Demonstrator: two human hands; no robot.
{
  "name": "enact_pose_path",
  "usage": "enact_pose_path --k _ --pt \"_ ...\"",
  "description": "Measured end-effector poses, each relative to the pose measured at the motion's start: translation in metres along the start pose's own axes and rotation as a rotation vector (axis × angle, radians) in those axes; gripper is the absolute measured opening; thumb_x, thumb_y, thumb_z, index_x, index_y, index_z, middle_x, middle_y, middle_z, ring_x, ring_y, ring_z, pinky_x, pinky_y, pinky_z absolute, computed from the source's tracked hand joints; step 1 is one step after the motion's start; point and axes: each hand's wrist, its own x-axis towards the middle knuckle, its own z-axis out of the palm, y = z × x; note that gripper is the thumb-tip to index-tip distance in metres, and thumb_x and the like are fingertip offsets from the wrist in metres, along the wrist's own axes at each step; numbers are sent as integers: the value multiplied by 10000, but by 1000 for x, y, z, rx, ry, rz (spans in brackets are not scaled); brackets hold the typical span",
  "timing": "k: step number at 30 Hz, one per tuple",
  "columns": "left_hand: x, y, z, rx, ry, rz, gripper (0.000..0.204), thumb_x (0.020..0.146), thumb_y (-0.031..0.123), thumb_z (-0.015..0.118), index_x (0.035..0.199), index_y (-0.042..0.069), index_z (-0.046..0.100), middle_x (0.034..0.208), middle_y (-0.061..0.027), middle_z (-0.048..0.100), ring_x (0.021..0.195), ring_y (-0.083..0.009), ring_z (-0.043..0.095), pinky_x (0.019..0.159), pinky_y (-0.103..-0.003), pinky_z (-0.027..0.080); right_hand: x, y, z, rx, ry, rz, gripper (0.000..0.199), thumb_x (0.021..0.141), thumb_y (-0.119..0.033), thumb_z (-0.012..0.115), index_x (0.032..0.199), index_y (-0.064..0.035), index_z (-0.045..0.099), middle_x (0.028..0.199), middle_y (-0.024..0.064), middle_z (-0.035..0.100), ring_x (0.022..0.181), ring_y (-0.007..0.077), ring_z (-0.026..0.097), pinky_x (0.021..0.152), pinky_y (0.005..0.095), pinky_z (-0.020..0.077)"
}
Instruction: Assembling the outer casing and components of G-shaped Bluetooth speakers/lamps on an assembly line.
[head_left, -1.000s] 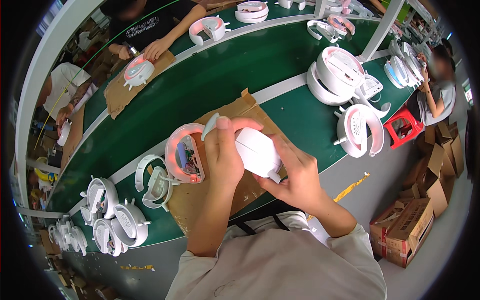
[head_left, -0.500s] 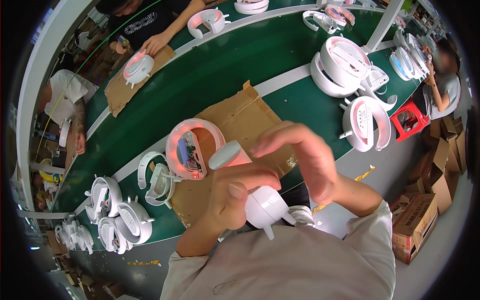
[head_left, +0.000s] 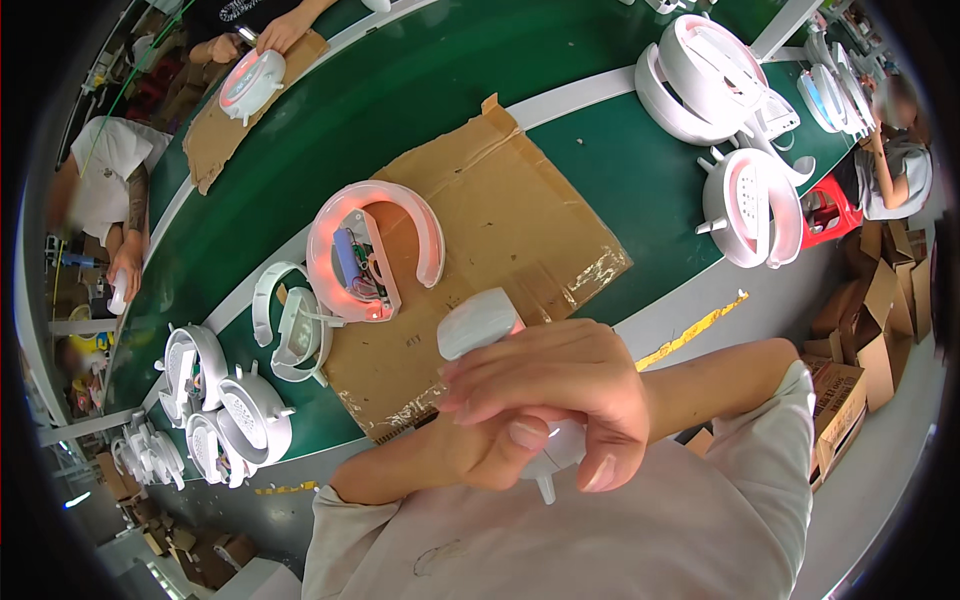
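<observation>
- Far left: stack of white ring-shaped plastic shells parked at the desk edge, well apart from my hands.
- Open pink-white C-shaped plastic housing, wiring up, lies on brown cardboard sheet; cardboard likely spares the finish.
- My left hand and right hand clench around a white rounded plastic part, raised close to my chest, probably for a close look.
- Right: more white housings; nothing blocks the way.

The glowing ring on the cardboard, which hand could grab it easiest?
Probably the left hand: the ring lies on the cardboard toward the person's left, so the right hand would have to cross over. Both hands hold the white part now.
</observation>
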Motion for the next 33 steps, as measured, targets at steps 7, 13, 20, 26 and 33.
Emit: enact_pose_path --k 7,13,20,26,33 --pt "-16 -5 7 -66 -25 -44 374 965 342 413 1046 15 574 936 -69 605 907 -165 581 752 -312 446 -20 8 4 -9 -20 -9 701 863 -531 306 946 89 623 882 207 659 864 359 660 694 385 537" --pt "-13 -3 9 -102 -67 -61 360 965 331 422 1039 13 575 936 -66 607 913 -159 583 750 -311 448 -28 0 7 -37 20 93 567 887 -384 280 994 64 609 960 181 652 907 345 651 726 391 528" --pt "-8 -3 24 -185 -117 -107 374 974 315 382 1030 10 591 945 -91 617 894 -197 592 751 -316 454 -33 -4 9 -76 19 161 546 893 -360 262 984 57 601 976 164 651 918 333 648 753 399 525" --pt "6 8 19 -195 -167 -85 396 983 299 342 1021 7 607 954 -117 626 875 -234 601 752 -322 460 -8 0 28 -249 267 -131 395 866 -229 314 1031 54 534 881 194 639 808 303 642 657 394 525" --pt "50 18 8 -194 -242 24 400 997 271 319 1041 -5 605 969 -116 620 870 -221 596 747 -308 453 23 -3 10 -356 522 -327 372 867 -97 421 1197 73 403 851 237 604 690 250 628 584 368 519"
